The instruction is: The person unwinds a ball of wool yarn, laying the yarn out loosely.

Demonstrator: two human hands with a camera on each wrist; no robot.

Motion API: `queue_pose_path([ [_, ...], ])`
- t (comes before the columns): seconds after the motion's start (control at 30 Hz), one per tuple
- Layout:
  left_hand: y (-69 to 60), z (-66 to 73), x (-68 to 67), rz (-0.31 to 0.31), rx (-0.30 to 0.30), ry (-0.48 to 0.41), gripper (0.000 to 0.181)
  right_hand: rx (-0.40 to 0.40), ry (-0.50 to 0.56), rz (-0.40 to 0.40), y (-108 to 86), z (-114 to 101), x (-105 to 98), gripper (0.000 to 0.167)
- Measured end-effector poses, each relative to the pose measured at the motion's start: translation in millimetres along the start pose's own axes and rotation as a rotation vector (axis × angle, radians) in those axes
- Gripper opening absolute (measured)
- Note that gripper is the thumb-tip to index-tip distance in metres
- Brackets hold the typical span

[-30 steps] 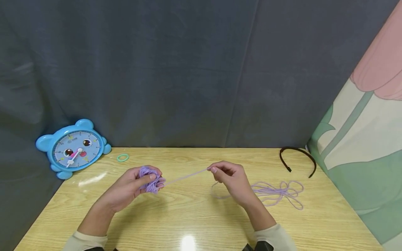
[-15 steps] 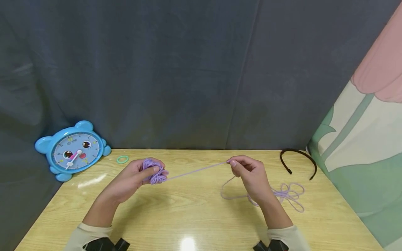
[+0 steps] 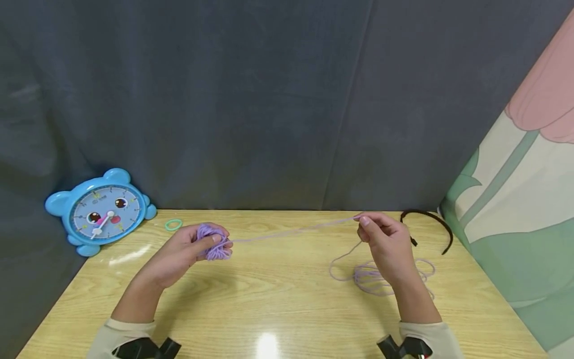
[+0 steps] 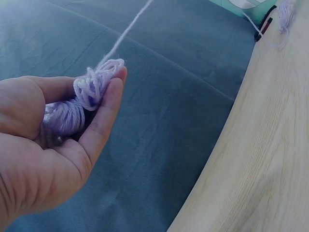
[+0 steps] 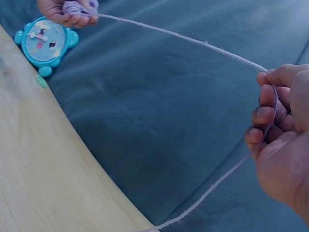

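Observation:
My left hand [image 3: 175, 259] grips a small bundle of purple yarn [image 3: 214, 243] above the table, thumb across it. In the left wrist view the yarn bundle [image 4: 91, 89] sits between thumb and fingers. A nearly straight strand [image 3: 291, 232] runs from it to my right hand [image 3: 392, 249], which pinches it between thumb and forefinger. The right wrist view shows the strand [image 5: 193, 41] passing over the curled fingers [image 5: 264, 113] and hanging down beyond them. Loose yarn loops [image 3: 369, 279] lie on the table, partly hidden behind the right hand and wrist.
A blue bear-shaped clock [image 3: 107, 214] is at the back left, with a green ring [image 3: 173, 225] beside it. Near the back right corner lies a black headband [image 3: 437, 218]. A dark curtain [image 3: 269, 109] hangs behind the wooden table [image 3: 269, 299].
My right hand has moved away to the right, and the strand between the hands has grown longer. The left hand has shifted only slightly, still holding the bundle.

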State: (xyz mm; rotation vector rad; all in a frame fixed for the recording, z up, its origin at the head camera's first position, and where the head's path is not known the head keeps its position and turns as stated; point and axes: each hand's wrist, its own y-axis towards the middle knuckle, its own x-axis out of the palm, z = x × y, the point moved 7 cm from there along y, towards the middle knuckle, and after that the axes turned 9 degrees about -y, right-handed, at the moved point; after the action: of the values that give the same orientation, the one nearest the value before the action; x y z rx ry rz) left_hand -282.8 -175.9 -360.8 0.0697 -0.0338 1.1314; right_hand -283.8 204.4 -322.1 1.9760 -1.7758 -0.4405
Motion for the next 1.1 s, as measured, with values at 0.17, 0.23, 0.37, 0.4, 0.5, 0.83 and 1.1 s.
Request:
queue_pose_path([
  [0.17,-0.8,0.3,0.7,-0.003,-0.002,0.005,0.032,-0.018,0.066,0.053,1.8,-5,-12,0.027],
  [0.23,-0.9,0.4,0.7,-0.002,-0.003,0.013,0.029,-0.01,0.077,0.073,1.9,-5,-17,0.027],
  [0.37,-0.8,0.5,0.6,-0.001,-0.002,0.024,0.028,0.015,0.092,0.106,2.5,-6,-26,0.029],
  [0.4,-0.8,0.6,0.5,-0.001,-0.001,0.023,0.028,0.018,0.097,0.115,2.6,-6,-28,0.028],
  [0.5,-1.1,0.8,-0.3,0.001,0.003,0.021,0.027,0.018,0.11,0.131,3.0,-8,-33,0.029],
  [0.83,-3.9,5.1,-7.7,0.039,0.018,0.02,0.032,-0.055,0.228,0.149,4.7,-13,-45,0.03],
  [1.1,-4.9,8.0,-12.8,0.063,0.041,-0.055,0.018,-0.074,0.245,0.195,2.5,-18,-58,0.027],
])
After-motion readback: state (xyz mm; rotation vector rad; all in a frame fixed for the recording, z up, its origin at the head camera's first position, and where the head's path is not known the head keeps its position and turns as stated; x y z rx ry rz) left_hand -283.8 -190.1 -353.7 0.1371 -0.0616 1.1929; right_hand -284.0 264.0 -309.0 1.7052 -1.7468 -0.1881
